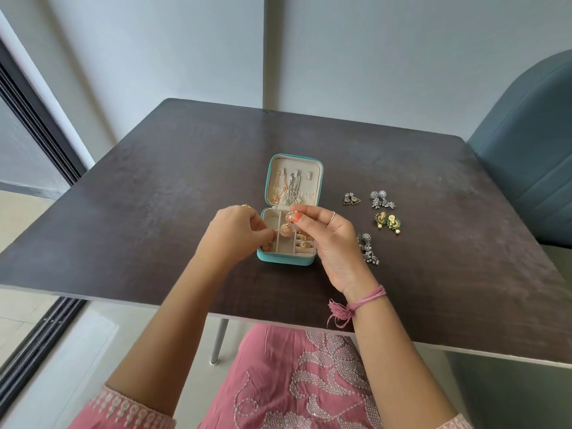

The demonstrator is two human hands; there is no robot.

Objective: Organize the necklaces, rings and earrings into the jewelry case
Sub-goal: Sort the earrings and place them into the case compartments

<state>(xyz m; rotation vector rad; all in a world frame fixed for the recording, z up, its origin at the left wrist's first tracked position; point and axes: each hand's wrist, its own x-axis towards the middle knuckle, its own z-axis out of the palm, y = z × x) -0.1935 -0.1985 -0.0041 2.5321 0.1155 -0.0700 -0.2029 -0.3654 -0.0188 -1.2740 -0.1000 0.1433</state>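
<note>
A small teal jewelry case (286,260) lies open in the middle of the dark table (154,187), its lid propped back and its cream lining showing. Inside the lid a gold necklace (276,188) and a silver necklace (291,188) hang side by side from little hooks, and a third hook to their right is bare. The tray below is split by cream dividers; gold rings (301,241) sit in the slots along its right side, and another gold piece (266,246) lies in the left front compartment, partly hidden behind fingers.

The right hand (328,233) is raised over the right half of the tray, thumb and forefinger pinching the top of a gold dome-shaped earring (286,227), which dangles down over the middle compartment. A thin ring circles one finger and a pink thread bracelet (356,305) is tied at the wrist. The left hand (233,232) hovers over the left edge of the tray with its fingertips drawn together just left of the dangling earring; whether they grip anything I cannot tell.

Off to the right of the case, well apart from it, more earrings lie loose on the table: a dark triangular pair (351,199), a silver flower pair (383,199), and a green and gold pair (387,222). Another silver pair (368,247) lies just beside the right hand's outer edge. A blue-grey chair (526,168) stands at the table's right side.
</note>
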